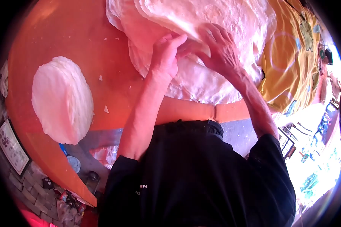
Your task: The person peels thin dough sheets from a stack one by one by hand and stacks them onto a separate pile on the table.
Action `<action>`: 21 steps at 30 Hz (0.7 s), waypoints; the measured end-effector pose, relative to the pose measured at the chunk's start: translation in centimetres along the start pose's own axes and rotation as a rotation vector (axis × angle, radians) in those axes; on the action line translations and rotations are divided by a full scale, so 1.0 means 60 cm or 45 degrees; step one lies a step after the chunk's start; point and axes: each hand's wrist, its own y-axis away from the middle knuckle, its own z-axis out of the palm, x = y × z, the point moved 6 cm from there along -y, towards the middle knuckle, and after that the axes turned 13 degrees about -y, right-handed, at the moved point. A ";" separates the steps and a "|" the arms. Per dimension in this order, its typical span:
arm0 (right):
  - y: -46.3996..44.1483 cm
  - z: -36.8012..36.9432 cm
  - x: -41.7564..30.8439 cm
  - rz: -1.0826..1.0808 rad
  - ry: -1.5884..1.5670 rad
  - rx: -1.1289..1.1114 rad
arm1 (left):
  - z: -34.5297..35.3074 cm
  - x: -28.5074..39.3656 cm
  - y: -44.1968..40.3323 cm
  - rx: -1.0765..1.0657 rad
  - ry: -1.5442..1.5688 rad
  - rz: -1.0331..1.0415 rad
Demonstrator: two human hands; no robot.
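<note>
A broad, layered stack of thin, whitish flatbread sheets [201, 83] lies on the orange table in front of me, its edges wavy and uneven. My left hand [165, 53] is at the stack's left part, fingers curled and thumb pointing right, closed on the edge of an upper sheet. To its right, my right hand [221, 49] rests over the same sheet, with its edge between the thumb and the bent fingers. The fingertips of both hands are partly hidden by the sheet. One separate folded flatbread [62, 99] lies at the table's left, partly over its near edge.
Small broken flakes dot the orange table [113, 81]. A yellow patterned cloth [288, 56] borders the stack on the right. Down at the left are a framed picture [12, 146], a brick-paved floor [34, 193] and plastic bags [68, 210]. The right side is glaringly bright.
</note>
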 end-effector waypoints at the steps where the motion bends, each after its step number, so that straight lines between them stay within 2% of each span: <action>1: -0.003 0.009 0.004 0.059 0.075 0.038 | 0.003 -0.003 -0.001 -0.004 -0.001 0.000; 3: -0.017 0.010 0.021 0.105 0.155 0.087 | 0.023 0.007 -0.003 -0.179 0.187 0.095; 5: -0.028 0.003 0.040 0.034 0.010 0.085 | 0.016 0.002 -0.001 -0.133 0.184 0.072; 6: -0.037 0.005 0.074 0.197 0.240 -0.160 | 0.005 -0.007 -0.004 -0.075 0.073 0.090; 7: -0.054 -0.024 0.098 0.245 0.346 -0.225 | -0.005 -0.020 -0.003 -0.016 -0.039 0.098; 11: -0.130 -0.252 0.117 0.091 0.462 0.154 | 0.000 -0.016 0.014 0.051 -0.198 0.104; 13: -0.141 -0.347 0.072 -0.025 0.513 0.297 | -0.006 -0.012 0.023 0.079 -0.190 0.092; 15: -0.139 -0.389 0.023 -0.152 0.497 0.330 | -0.020 -0.014 0.043 0.166 -0.324 0.047; 17: -0.134 -0.353 -0.011 -0.196 0.487 0.199 | -0.036 -0.036 0.050 0.205 -0.334 0.014; 19: -0.125 -0.248 0.003 0.025 0.571 -0.081 | -0.042 -0.059 0.058 0.205 -0.202 -0.090; 20: -0.102 -0.162 0.024 0.250 0.652 -0.368 | -0.037 -0.065 0.060 0.191 -0.181 -0.095; 21: -0.063 -0.108 0.052 0.337 0.518 -0.427 | -0.034 -0.072 0.061 0.193 -0.181 -0.100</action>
